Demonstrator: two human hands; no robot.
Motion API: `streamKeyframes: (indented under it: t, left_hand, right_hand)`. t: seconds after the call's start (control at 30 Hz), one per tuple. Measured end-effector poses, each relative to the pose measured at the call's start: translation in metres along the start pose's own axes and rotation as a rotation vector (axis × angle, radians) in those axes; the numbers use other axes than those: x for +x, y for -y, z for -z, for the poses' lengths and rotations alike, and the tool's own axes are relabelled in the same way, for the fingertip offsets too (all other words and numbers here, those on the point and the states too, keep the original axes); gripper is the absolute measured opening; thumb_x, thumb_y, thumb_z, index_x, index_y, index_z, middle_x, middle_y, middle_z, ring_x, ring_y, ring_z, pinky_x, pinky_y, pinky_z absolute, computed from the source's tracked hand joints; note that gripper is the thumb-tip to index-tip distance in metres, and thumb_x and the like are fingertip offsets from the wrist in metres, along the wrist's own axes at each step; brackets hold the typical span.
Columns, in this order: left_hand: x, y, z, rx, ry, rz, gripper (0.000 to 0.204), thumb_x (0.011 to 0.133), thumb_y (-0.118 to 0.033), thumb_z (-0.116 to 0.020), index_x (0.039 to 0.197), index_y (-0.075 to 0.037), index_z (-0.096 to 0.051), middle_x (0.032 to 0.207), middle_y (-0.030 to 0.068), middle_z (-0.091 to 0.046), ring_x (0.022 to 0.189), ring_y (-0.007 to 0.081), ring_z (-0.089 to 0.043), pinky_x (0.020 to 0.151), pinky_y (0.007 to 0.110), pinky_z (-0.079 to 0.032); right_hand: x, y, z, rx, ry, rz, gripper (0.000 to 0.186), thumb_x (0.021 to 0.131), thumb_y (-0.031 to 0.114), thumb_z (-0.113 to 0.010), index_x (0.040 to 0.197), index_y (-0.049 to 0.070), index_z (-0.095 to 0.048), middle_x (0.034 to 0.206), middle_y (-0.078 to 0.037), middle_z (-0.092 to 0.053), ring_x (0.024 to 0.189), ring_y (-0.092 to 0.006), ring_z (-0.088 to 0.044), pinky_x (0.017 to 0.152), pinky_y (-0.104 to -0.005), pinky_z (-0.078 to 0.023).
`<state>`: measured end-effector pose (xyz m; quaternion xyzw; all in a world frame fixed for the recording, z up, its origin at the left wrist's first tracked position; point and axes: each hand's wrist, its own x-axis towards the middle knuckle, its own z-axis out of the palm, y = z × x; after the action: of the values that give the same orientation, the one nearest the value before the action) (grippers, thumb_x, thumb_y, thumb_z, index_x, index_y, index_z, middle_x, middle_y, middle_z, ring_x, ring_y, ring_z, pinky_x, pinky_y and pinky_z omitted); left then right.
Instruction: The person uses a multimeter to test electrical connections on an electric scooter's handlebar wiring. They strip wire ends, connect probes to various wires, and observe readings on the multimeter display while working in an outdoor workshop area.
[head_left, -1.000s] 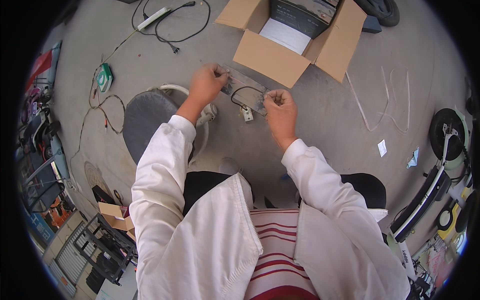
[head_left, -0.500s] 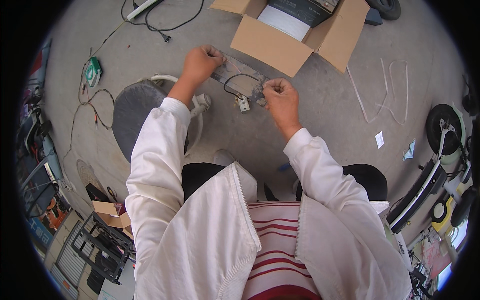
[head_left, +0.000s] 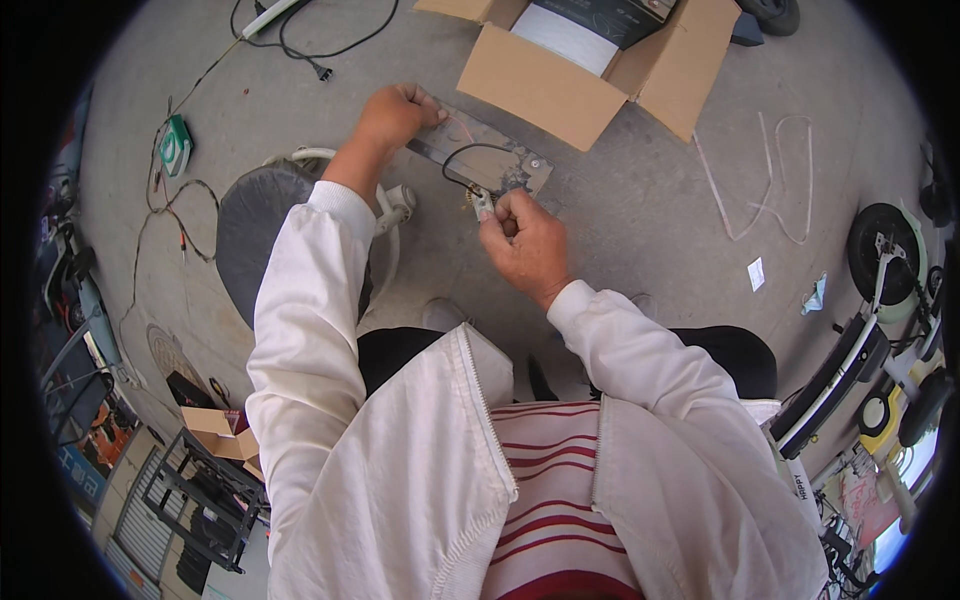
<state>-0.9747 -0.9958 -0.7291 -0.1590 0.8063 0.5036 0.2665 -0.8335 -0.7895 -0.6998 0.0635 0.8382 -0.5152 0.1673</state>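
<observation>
Metal plate (head_left: 490, 166), upper middle of the frame, is still pinched at its left end by fingers of the left hand (head_left: 392, 118). Right end's been let go tho, and the small block (head_left: 483, 204) by the black cable (head_left: 458, 154) is now clamped in fingers of the right hand (head_left: 530, 245).

The plate (head_left: 490, 163) looks like dull, scuffed metal, the box (head_left: 540, 88) matt cardboard.
</observation>
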Motion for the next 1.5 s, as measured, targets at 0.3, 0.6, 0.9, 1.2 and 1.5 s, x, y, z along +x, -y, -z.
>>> streamKeyframes:
  t: [0.3, 0.6, 0.9, 1.2, 1.5]
  left_hand:
    - [-0.002, -0.002, 0.003, -0.044, 0.034, -0.005, 0.010, 0.076, -0.008, -0.072, 0.079, -0.003, -0.064, 0.076, 0.0029, -0.064, 0.069, 0.0112, -0.056, 0.066, 0.024, -0.044]
    - [-0.001, 0.001, 0.002, 0.066, -0.015, -0.097, 0.011, 0.076, -0.008, -0.072, 0.078, -0.002, -0.064, 0.074, 0.0044, -0.065, 0.068, 0.0114, -0.057, 0.065, 0.026, -0.045]
    - [0.000, 0.001, 0.000, 0.118, -0.052, -0.080, 0.012, 0.074, -0.008, -0.073, 0.077, -0.001, -0.063, 0.074, 0.0039, -0.065, 0.069, 0.0115, -0.057, 0.065, 0.026, -0.045]
    - [-0.003, 0.004, 0.004, 0.077, -0.047, -0.091, 0.012, 0.073, -0.009, -0.073, 0.076, -0.002, -0.063, 0.073, 0.0041, -0.064, 0.069, 0.0130, -0.056, 0.066, 0.028, -0.044]
    - [0.002, 0.004, 0.003, 0.207, -0.086, -0.114, 0.013, 0.070, -0.011, -0.074, 0.072, -0.002, -0.064, 0.072, 0.0064, -0.065, 0.070, 0.0149, -0.057, 0.065, 0.029, -0.044]
  right_hand:
    - [-0.002, -0.097, -0.067, -0.448, 0.246, 0.241, 0.047, 0.078, 0.024, -0.066, 0.122, 0.010, -0.055, 0.125, -0.026, -0.041, 0.113, -0.0441, -0.044, 0.095, -0.0453, -0.041]
    - [0.022, -0.158, -0.088, 0.120, 0.257, 0.018, 0.026, 0.076, 0.005, -0.061, 0.100, 0.001, -0.053, 0.105, -0.020, -0.057, 0.083, -0.0351, -0.060, 0.073, -0.0380, -0.049]
    - [0.034, -0.167, -0.063, 0.133, 0.089, -0.325, 0.022, 0.078, 0.009, -0.059, 0.094, -0.006, -0.060, 0.086, -0.021, -0.063, 0.080, -0.0333, -0.062, 0.070, -0.0405, -0.049]
    - [0.050, -0.027, 0.019, -0.288, -0.400, 0.100, 0.025, 0.082, 0.020, -0.058, 0.093, -0.001, -0.065, 0.096, -0.019, -0.064, 0.095, -0.0367, -0.057, 0.086, -0.0431, -0.041]
    - [0.108, -0.009, -0.021, -0.021, -0.306, 0.247, 0.019, 0.080, 0.018, -0.065, 0.088, 0.001, -0.064, 0.088, -0.014, -0.064, 0.084, -0.0292, -0.059, 0.078, -0.0398, -0.043]
